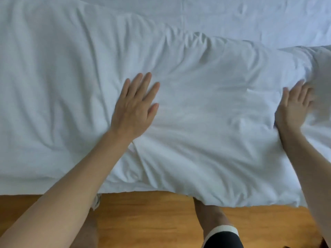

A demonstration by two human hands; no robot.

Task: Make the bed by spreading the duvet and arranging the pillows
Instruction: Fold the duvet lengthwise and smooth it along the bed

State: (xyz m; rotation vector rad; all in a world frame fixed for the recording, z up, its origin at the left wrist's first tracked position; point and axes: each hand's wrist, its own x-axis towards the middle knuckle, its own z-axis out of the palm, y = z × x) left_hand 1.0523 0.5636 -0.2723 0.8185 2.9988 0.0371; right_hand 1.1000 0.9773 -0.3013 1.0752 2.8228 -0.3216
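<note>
The step in hand looks like spreading and smoothing: one white duvet (pixel 179 97) lies across the near side of the bed (pixel 250 18), its near edge hanging over the side toward the wooden floor (pixel 143 221). Beyond the duvet's far edge a strip of bare sheet shows, so the cover does not yet reach across.

Two hands work on the duvet. The left hand (pixel 133 108) lies flat near its middle, fingers straight and spread, gripping nothing. The right hand (pixel 293 106) presses open-palmed toward the duvet's right end, fingertips against a raised fold there; it holds nothing either.

The next move, as I judge it, calls for drawing the duvet farther over the sheet and flattening the ridge of wrinkles along its far edge. I can make out no pillow for certain; the bulge at the duvet's right end may be one.
</note>
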